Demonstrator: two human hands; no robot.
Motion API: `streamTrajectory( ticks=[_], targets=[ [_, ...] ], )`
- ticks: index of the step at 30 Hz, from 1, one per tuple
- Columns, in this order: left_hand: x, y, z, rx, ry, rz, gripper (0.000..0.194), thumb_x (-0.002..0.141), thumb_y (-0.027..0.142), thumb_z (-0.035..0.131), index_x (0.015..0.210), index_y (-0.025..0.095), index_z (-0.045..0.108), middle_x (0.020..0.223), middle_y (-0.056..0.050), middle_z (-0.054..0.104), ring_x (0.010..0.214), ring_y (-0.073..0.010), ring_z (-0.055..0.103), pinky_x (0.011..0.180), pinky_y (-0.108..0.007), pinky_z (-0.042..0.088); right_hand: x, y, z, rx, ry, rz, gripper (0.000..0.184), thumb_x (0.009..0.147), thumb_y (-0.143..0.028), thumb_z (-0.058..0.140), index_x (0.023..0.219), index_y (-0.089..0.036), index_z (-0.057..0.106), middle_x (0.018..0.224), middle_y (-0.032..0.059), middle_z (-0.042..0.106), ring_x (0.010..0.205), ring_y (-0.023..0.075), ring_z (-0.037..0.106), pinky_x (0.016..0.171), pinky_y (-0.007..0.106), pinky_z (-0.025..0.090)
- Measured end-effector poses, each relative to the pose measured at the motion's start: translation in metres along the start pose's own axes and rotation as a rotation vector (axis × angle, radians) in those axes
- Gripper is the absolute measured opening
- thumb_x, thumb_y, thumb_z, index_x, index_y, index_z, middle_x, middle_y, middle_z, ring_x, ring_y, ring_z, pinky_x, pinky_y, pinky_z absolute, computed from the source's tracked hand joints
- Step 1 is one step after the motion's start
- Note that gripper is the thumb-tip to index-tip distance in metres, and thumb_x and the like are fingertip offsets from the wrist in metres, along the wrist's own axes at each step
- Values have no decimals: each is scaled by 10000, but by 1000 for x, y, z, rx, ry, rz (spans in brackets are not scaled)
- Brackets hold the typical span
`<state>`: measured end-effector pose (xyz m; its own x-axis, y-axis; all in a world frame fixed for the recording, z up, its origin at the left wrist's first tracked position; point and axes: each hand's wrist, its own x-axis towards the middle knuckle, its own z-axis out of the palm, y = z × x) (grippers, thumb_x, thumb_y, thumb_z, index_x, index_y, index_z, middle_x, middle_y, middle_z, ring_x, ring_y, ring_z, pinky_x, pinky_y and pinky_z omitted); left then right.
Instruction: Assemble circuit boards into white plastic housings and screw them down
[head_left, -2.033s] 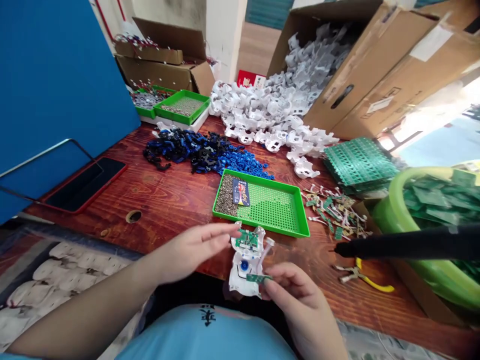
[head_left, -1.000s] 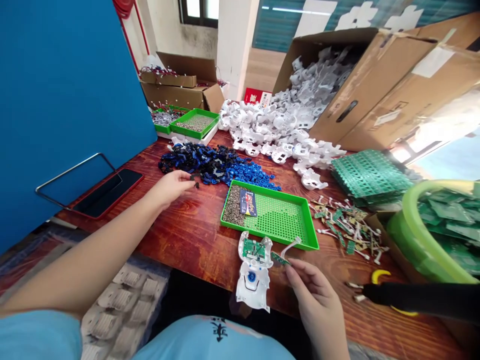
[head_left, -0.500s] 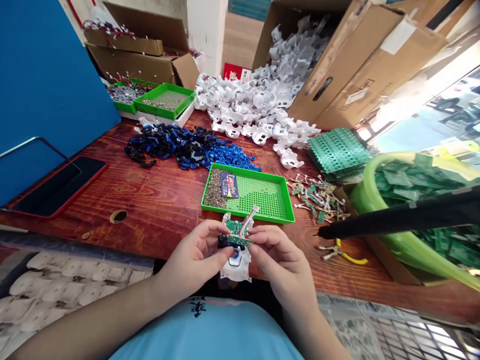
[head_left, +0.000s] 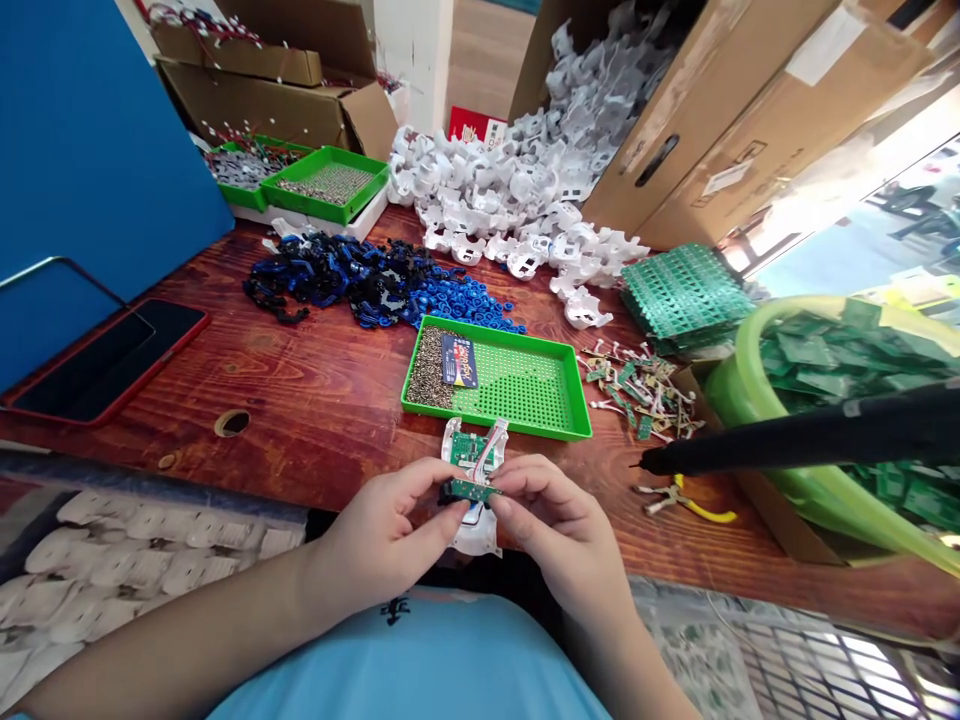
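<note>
A white plastic shell (head_left: pixel 476 540) lies at the table's front edge between my two hands. Over it sits a green circuit board (head_left: pixel 466 447), with a smaller board (head_left: pixel 474 490) in front of it. White and red wires (head_left: pixel 489 450) run from the boards toward a white connector. My left hand (head_left: pixel 405 515) pinches the left end of the smaller board, close to a black part (head_left: pixel 447 493). At the other end, the thumb and fingers of my right hand (head_left: pixel 555 515) close on the same board. My fingertips partly cover the shell's middle.
Beyond my hands is a green tray (head_left: pixel 525 385) with screws and a card. Behind it are blue rings (head_left: pixel 469 300), black-and-blue parts (head_left: pixel 337 275) and white shells (head_left: pixel 502 190). Rightward are wired boards (head_left: pixel 641 390), pliers (head_left: pixel 705 512), a green tub (head_left: pixel 742 370) and a black screwdriver-like tool (head_left: pixel 750 440).
The smaller board has tilted and dropped slightly over the shell, hiding more of the blue ring. The shell's far end now shows more. The view has shifted slightly.
</note>
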<state>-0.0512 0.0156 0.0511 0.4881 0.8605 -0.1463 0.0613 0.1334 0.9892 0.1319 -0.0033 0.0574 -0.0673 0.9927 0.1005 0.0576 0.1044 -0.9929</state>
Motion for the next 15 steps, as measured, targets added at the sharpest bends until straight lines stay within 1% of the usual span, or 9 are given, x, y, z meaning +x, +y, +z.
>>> streamTrajectory(
  ticks=[3,5,9,11,13,15],
  targets=[
    [0,2,-2,71,-15,4,171,877,319,554,1018,256,626,865,5,685,725,-142,645,589,-185,516,1,0,0,37,-25,39,52,797,-204,674,839,-233,681,873,17,619,849,121,603,761,218,509],
    [0,3,-4,99,-31,4,194,878,322,554,1048,262,624,875,6,694,741,-146,654,594,-185,516,1,0,-1,65,-35,68,44,791,-205,678,828,-228,682,866,17,616,836,121,603,747,219,509],
    [0,5,-5,105,-87,-20,256,895,349,527,1133,284,594,938,17,706,850,-162,675,673,-196,538,1,1,-3,93,-29,124,28,779,-218,688,806,-218,681,847,15,604,793,115,597,694,208,500],
    [0,5,-7,132,-103,-12,294,907,368,503,1185,302,572,975,24,703,894,-163,673,721,-205,537,1,1,-3,82,-28,142,30,782,-225,685,809,-212,678,843,16,600,781,112,593,682,204,495],
    [0,5,-8,199,-94,11,320,917,380,482,1222,319,558,1029,29,699,952,-159,659,786,-206,520,2,1,-2,55,-32,147,41,783,-232,682,811,-204,674,836,20,599,774,114,592,680,208,496],
    [0,4,-9,274,-57,29,333,921,386,472,1237,322,557,1085,28,695,991,-151,646,832,-194,496,2,-1,-1,12,-35,139,53,785,-240,678,809,-194,670,828,25,600,772,117,593,674,210,497]
  ],
)
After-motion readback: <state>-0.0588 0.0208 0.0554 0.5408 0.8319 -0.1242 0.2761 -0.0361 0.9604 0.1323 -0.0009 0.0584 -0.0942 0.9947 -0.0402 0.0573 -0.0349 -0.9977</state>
